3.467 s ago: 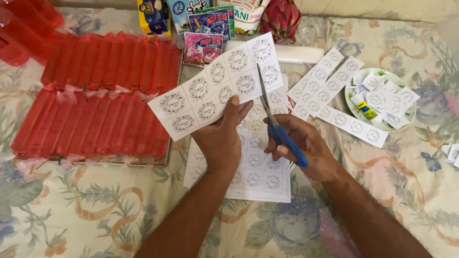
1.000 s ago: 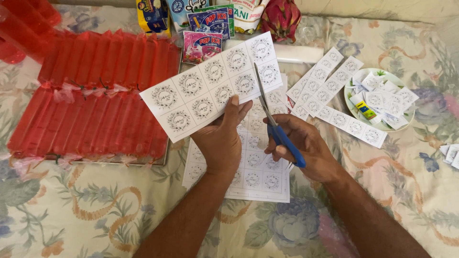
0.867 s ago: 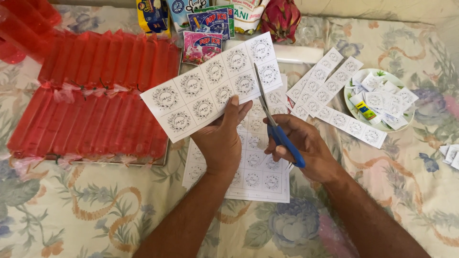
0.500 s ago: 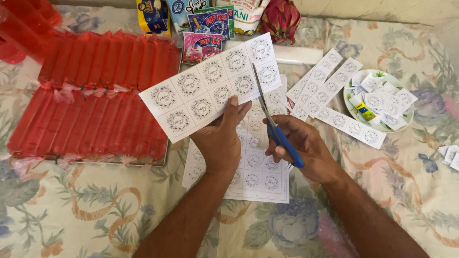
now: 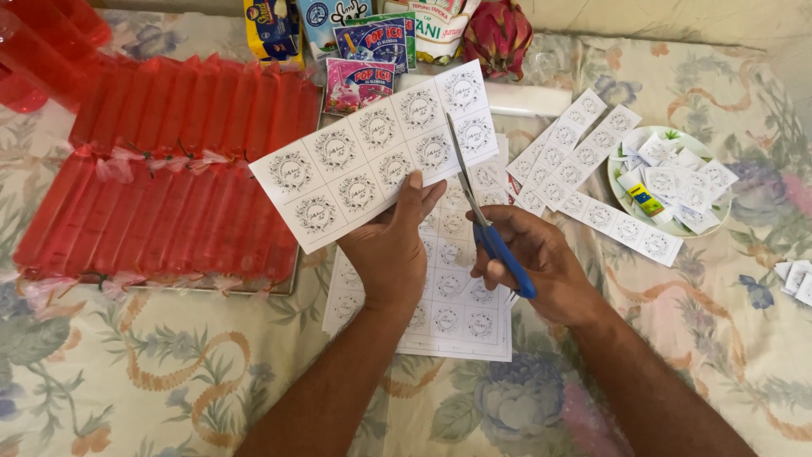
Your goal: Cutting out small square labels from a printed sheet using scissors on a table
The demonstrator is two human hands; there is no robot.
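My left hand (image 5: 391, 245) pinches the lower edge of a white label sheet (image 5: 364, 156) printed with round wreath designs, two rows deep, held tilted above the cloth. My right hand (image 5: 541, 262) grips blue-handled scissors (image 5: 484, 216); their blades reach up into the sheet near its right end, between the last two columns. Under both hands lies a full uncut sheet of the same labels (image 5: 448, 309).
Two rows of red filled plastic tubes on a tray (image 5: 161, 169) lie at left. Cut label strips (image 5: 584, 161) and a plate of single cut labels (image 5: 672, 178) sit at right. Snack packets (image 5: 364, 51) and a dragon fruit (image 5: 495, 30) stand at the back on the floral cloth.
The scissor blades have crept a little further up into the held sheet. Both hands stay almost where they were.
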